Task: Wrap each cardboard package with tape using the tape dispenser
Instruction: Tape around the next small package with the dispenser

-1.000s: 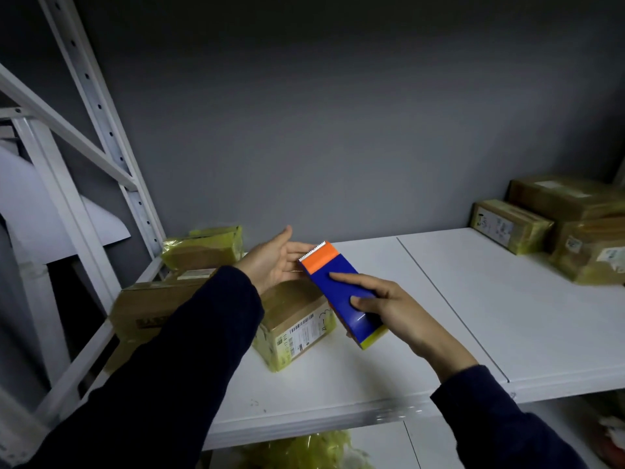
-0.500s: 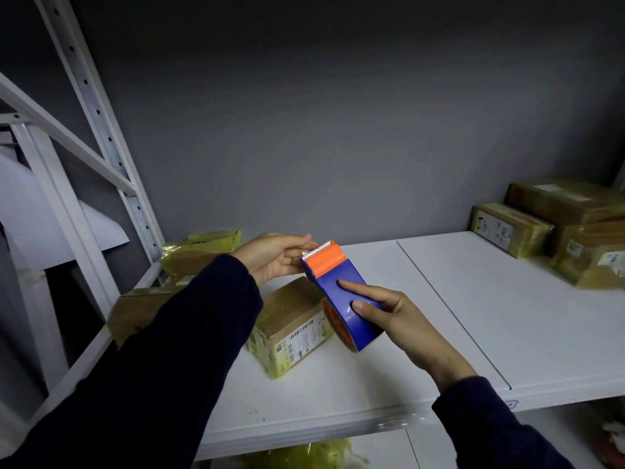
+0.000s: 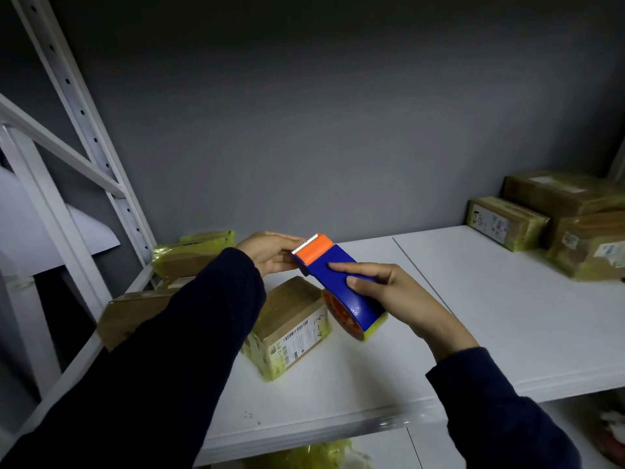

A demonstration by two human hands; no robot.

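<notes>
The left hand (image 3: 270,253), open a second ago, has been closed on the cutter end of the tape dispenser (image 3: 338,275), gripped by the right hand (image 3: 399,296) above a cardboard package (image 3: 291,319) on the white shelf (image 3: 490,316), before a grey wall (image 3: 338,130).

Blue-and-orange tape dispenser (image 3: 341,279); brown, yellow-taped package (image 3: 291,328); white shelf (image 3: 507,316).

Tape dispenser (image 3: 324,265): smooth glossy plastic, blue body, orange head (image 3: 313,251). Toothed blade (image 3: 305,244) pale, mat'l unclear. Cardboard package (image 3: 287,308): matt brown board, shiny yellowish tape on corners, paper label (image 3: 301,336). Shelf (image 3: 473,316): white, smooth, matt. Rack upright (image 3: 84,113): white-painted metal. Wall (image 3: 304,130): matt grey. Sleeve (image 3: 203,333): dark cloth.
</notes>
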